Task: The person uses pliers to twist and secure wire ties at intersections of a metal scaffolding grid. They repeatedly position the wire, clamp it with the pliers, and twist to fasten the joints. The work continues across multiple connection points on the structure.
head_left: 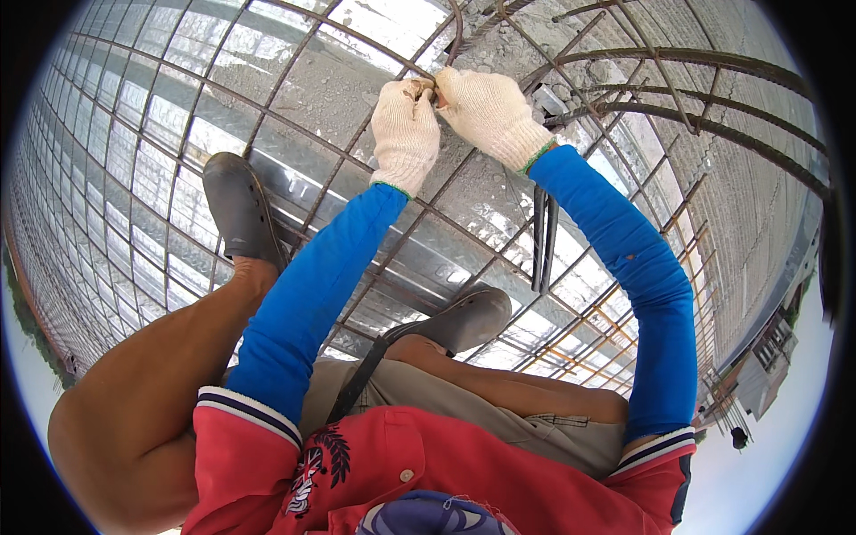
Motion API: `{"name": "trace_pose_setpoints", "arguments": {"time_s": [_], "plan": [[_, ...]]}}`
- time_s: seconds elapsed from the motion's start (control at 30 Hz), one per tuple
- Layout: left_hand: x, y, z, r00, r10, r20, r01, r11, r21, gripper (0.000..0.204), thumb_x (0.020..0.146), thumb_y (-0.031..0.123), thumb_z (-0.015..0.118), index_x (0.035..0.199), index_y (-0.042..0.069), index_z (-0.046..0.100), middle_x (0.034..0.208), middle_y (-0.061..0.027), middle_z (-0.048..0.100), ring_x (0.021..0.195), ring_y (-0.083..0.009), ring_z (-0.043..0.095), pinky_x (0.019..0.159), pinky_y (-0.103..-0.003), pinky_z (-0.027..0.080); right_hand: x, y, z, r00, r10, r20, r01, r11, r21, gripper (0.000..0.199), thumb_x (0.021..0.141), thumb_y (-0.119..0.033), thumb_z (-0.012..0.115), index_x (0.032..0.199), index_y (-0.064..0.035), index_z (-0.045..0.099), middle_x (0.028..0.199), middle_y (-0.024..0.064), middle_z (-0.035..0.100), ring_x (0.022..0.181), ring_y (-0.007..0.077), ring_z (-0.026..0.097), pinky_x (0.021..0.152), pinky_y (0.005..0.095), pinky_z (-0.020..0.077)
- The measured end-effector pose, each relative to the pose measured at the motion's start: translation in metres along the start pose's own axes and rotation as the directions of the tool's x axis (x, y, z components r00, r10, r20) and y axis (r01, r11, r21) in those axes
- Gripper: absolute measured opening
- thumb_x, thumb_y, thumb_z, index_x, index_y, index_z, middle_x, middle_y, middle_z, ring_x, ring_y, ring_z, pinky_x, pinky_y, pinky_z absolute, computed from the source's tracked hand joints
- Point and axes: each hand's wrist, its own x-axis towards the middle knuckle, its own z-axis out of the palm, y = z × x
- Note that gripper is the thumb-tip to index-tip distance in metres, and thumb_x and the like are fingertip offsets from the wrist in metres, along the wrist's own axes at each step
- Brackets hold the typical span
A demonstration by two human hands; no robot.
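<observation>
My left hand (407, 134), in a cream knit glove, is closed with thumb and fingers pinched at a bar of the steel rebar mesh (299, 129). Beside it my right hand (489, 114), gloved the same way, is also closed, its fingertips meeting the left ones at the bar. Whatever lies between the fingertips is hidden or too small to name. Below my right wrist, a pair of dark parallel bars like tool handles (542, 239) hangs down past the mesh; its upper end is hidden behind the wrist.
Shiny corrugated metal decking (321, 192) lies under the mesh, with grey concrete rubble (357, 58) near my hands. Thick bent rebars (713, 61) curve across the upper right. My dark clogs, the left one (239, 205) and the right one (468, 321), rest on the mesh.
</observation>
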Motion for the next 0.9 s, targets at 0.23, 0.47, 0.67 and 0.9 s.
{"name": "trace_pose_setpoints", "arguments": {"time_s": [0.23,0.47,0.67,0.9], "plan": [[0.004,0.007,0.002,0.995,-0.087,0.054,0.085,0.995,0.041,0.014,0.101,0.008,0.065,0.109,-0.001,0.072,0.11,-0.0172,0.069,0.104,-0.0347,0.069,0.093,-0.042,0.054,-0.006,-0.029,0.016,0.905,0.413,-0.098,-0.371,0.882,0.291,0.024,0.1,-0.029,0.067,0.095,-0.0057,0.065,0.081,0.0238,0.07,0.084,0.0448,0.072,0.072,0.0537,0.056],[0.007,0.011,-0.001,0.988,-0.117,0.1,0.106,0.988,0.109,0.015,0.103,0.009,0.062,0.11,-0.001,0.071,0.11,-0.0171,0.07,0.104,-0.0318,0.07,0.095,-0.041,0.054,-0.088,-0.006,-0.048,0.874,0.48,-0.077,-0.401,0.801,0.446,0.028,0.097,-0.032,0.074,0.106,-0.0064,0.07,0.094,0.0167,0.076,0.088,0.0368,0.075,0.077,0.0472,0.0581],[0.005,0.007,0.002,0.991,-0.093,0.092,0.089,0.995,0.044,0.014,0.103,0.009,0.062,0.11,-0.001,0.07,0.109,-0.0193,0.067,0.104,-0.0352,0.068,0.094,-0.042,0.053,-0.225,0.035,-0.06,0.592,0.774,0.227,-0.804,0.547,0.231,0.039,0.085,-0.032,0.086,0.105,-0.0017,0.071,0.093,0.0162,0.077,0.089,0.0302,0.077,0.079,0.0411,0.0585],[0.009,0.0,0.006,0.992,-0.087,0.088,0.092,0.995,-0.046,0.018,0.104,0.013,0.062,0.11,-0.002,0.07,0.108,-0.0216,0.069,0.101,-0.0384,0.069,0.092,-0.044,0.054,-0.227,0.019,-0.02,0.552,0.688,0.471,-0.831,0.502,0.24,0.051,0.075,-0.043,0.086,0.1,-0.0009,0.072,0.087,0.0175,0.075,0.083,0.0297,0.073,0.077,0.0413,0.0565]]}}
